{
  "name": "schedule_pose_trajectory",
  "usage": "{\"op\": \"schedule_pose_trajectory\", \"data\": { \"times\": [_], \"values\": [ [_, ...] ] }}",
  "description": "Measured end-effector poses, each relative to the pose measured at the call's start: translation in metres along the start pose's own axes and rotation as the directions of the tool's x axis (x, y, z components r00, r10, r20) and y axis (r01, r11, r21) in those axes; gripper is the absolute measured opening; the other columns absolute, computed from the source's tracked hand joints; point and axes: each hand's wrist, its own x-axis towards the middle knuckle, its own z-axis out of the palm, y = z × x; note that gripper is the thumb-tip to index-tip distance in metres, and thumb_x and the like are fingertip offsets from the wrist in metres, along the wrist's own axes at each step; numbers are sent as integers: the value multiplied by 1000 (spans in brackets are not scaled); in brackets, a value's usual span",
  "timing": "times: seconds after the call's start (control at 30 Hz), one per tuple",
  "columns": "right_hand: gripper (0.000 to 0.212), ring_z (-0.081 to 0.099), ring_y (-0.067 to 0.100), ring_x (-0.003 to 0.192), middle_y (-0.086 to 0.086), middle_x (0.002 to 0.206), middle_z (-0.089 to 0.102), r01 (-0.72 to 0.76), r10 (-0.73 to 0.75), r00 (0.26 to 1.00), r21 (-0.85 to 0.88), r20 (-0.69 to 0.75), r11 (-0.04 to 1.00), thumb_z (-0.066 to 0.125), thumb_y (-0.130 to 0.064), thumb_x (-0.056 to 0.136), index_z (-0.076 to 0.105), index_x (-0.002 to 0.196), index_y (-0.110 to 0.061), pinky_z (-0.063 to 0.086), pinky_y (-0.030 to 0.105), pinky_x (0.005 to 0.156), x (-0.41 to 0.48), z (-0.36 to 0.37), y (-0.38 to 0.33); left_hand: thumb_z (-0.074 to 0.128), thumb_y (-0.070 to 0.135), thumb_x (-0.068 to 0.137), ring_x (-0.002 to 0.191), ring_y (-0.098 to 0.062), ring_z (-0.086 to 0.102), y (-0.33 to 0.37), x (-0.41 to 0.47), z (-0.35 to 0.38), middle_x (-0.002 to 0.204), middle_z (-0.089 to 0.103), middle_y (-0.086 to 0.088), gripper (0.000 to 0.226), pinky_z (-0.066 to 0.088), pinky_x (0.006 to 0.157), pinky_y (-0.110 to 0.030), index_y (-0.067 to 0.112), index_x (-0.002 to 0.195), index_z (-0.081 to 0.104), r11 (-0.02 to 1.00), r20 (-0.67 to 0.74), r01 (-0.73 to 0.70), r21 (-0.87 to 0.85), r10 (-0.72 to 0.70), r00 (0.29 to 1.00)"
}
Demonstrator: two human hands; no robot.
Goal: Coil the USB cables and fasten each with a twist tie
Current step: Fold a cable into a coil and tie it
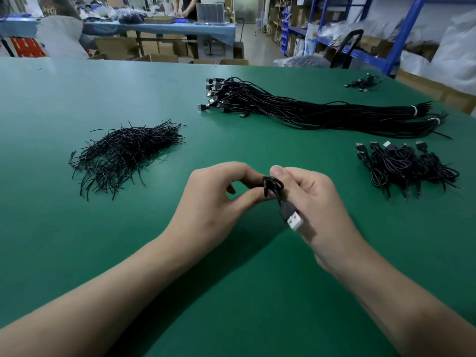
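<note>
both hands pinching, seemingly, coiled cable

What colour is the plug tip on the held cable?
White plug tip on the coiled black USB cable; head view.

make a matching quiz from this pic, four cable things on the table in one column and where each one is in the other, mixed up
Things
1. twist tie pile
2. long cable bundle
3. coiled cable heap
4. cable with the white plug

Places
A. pinched between the left hand and the right hand
B. left side of the green table
C. right side, nearer than the long bundle
D. far middle, stretching right, plugs at its left end

Pairs: 1-B, 2-D, 3-C, 4-A
</note>
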Motion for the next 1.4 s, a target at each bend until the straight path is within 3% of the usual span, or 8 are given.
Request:
{"op": "schedule_pose_trajectory", "data": {
  "times": [0.13,0.27,0.5,0.67,0.87,0.97,1.13,1.4],
  "values": [
    [44,34,12,49,-6,50,44,169,-177,984,-215,-20,962,50,-27,106,59,66,-12,30,33,50,-2,-3,-5,69,52,84,72,-34,63,-1,2,2,80,74,0,32,51,66,-47,20,81,75,968,106,168,-184,-151,983],
    [42,48,5,47,-15,52,58,257,-273,962,-256,-28,932,49,-23,106,58,66,-14,35,19,48,-3,-7,-6,65,40,92,64,-10,62,2,3,2,78,74,-5,40,44,58,-18,1,82,65,850,279,281,-444,-167,946],
    [46,52,28,53,9,57,59,342,-361,932,-334,3,879,47,-30,105,57,69,-3,40,44,52,-3,-12,-6,61,38,92,57,-10,50,9,4,-1,69,61,1,30,45,58,-20,10,83,62,483,550,576,-660,-211,808],
    [41,35,16,47,-6,51,38,444,-492,868,-550,67,707,49,-30,103,67,75,-6,28,31,47,-4,-15,-10,59,31,91,49,-9,47,6,7,-1,61,55,5,26,42,51,-22,23,68,70,248,700,728,-639,-205,684],
    [53,40,26,54,14,57,45,188,-195,980,-148,-32,971,47,-34,105,50,74,8,35,48,54,3,-10,3,57,34,101,69,-8,62,0,3,6,76,68,8,23,47,62,-22,17,91,70,686,345,476,-551,-332,878],
    [50,25,18,55,12,60,29,9,-4,997,62,-80,998,49,-29,106,45,72,7,25,35,49,6,-7,6,72,21,92,95,-9,65,-4,1,5,103,68,12,26,50,74,-23,23,116,64,983,4,110,-144,-111,994],
    [46,19,8,43,-3,55,27,-126,127,992,207,11,970,49,-28,105,65,63,-21,19,16,40,3,0,5,76,33,85,99,-8,65,-1,2,-1,104,72,10,22,45,78,-19,20,103,78,986,-34,-132,102,136,990],
    [42,42,1,50,-21,52,49,224,-230,972,-118,-40,967,43,-25,106,65,71,-20,32,18,52,-2,-1,-5,63,42,94,67,-27,57,8,1,2,74,69,-4,36,44,63,-38,12,74,66,920,132,180,-348,-142,981]
  ]
}}
